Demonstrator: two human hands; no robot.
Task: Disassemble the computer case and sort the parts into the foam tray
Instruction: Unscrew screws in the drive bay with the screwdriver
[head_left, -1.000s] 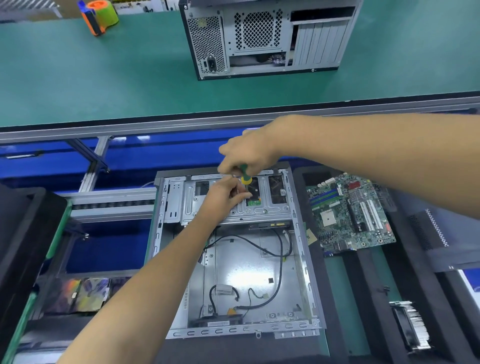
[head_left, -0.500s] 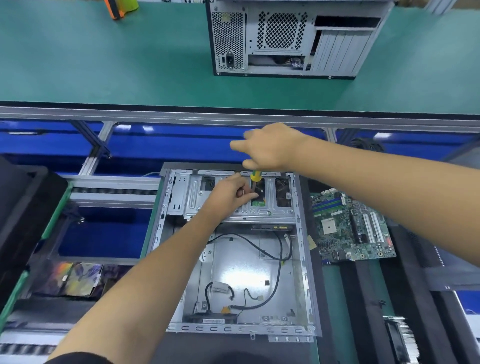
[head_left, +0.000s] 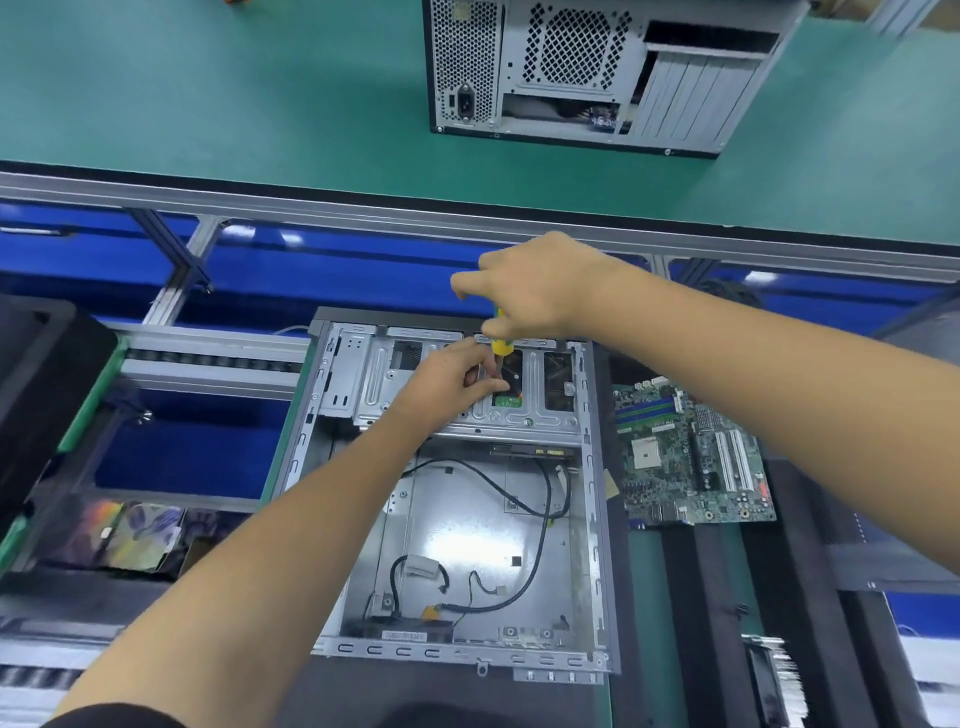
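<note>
The open case (head_left: 452, 499) lies flat, its drive cage (head_left: 457, 384) at the far end. The right hand (head_left: 524, 291) grips a screwdriver (head_left: 501, 347) (yellow handle) upright over the cage; the left hand (head_left: 452, 382) pinches its shaft just below. A motherboard (head_left: 691, 457) rests in the foam tray (head_left: 779, 571) to the right.

A green-surfaced bench (head_left: 208, 104) ran across the far side, beyond both hands, edged by an aluminium rail (head_left: 363, 210). A closed computer tower (head_left: 597, 73) stood directly on it, rear panel facing the viewer, beyond the right hand (head_left: 530, 291). Nearer, the open computer case (head_left: 457, 519) lay flat beneath both hands on a dark surface. To the right of the right hand, a motherboard (head_left: 685, 457) rested on black foam tray (head_left: 727, 597) strips.
</note>
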